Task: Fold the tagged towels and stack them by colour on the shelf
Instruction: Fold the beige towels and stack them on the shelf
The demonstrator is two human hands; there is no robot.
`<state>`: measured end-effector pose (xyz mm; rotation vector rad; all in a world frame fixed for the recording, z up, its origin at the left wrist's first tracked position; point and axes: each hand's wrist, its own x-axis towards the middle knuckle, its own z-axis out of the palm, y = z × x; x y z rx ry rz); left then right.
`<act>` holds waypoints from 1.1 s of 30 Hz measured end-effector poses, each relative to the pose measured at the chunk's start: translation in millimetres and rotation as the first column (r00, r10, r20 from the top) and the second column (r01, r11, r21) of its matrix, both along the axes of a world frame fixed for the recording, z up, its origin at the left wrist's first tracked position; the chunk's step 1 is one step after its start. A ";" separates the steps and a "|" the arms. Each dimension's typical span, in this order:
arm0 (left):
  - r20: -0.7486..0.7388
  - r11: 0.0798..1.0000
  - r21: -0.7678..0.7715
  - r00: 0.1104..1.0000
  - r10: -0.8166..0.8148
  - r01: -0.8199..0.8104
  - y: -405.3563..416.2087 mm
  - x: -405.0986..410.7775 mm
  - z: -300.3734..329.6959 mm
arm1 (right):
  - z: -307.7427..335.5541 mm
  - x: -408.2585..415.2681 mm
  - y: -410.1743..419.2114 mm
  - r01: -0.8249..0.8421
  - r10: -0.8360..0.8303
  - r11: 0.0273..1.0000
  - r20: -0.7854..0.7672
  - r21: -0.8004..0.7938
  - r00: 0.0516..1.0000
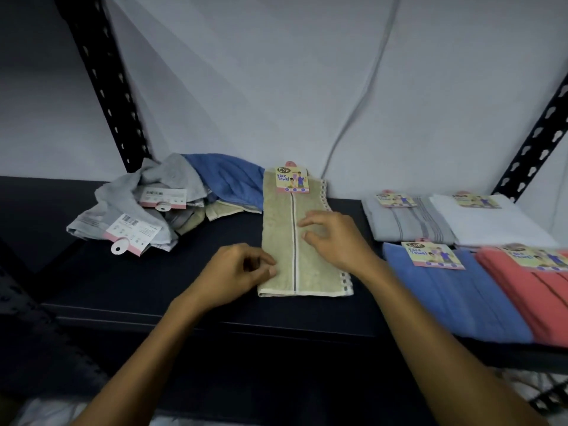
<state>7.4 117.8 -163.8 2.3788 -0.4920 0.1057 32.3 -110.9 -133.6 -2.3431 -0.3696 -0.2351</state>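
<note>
While beige towel (302,238) lies on shelf (153,290), left hand (236,272) pinching its edge, right hand (335,238) resting loose-fingered on top

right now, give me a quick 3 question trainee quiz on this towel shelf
1. True or false: the beige towel under the hands lies crumpled in a heap.
2. Which folded towel lies directly left of the coral towel? A) white B) grey C) blue
3. Fill in: the unfolded pile sits to the ___ of the beige towel.

Key:
1. False: it lies flat as a long strip, tag at the far end, left hand at its left edge, right hand on top.
2. C, the blue towel.
3. Left.
</note>
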 end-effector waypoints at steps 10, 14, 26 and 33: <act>0.177 0.992 -0.118 0.982 0.073 -0.052 -7.4 -32.9 -14.5 | -37.2 -61.6 -35.7 -0.189 0.222 0.916 0.054 -0.354 0.973; 0.130 0.967 -0.220 0.979 0.157 -0.126 -17.2 -30.8 -3.3 | -25.2 -49.2 -37.9 -0.145 0.264 0.922 0.309 -0.359 0.913; 0.234 0.984 -0.088 0.957 0.170 -0.154 -15.1 -48.0 -13.6 | -37.9 -44.5 -56.5 -0.155 0.547 0.727 0.429 -0.668 0.718; 0.303 0.996 -0.006 0.949 0.088 -0.090 -8.9 -59.8 -27.7 | -45.0 -69.4 -51.4 -0.160 0.428 0.779 0.328 -0.606 0.842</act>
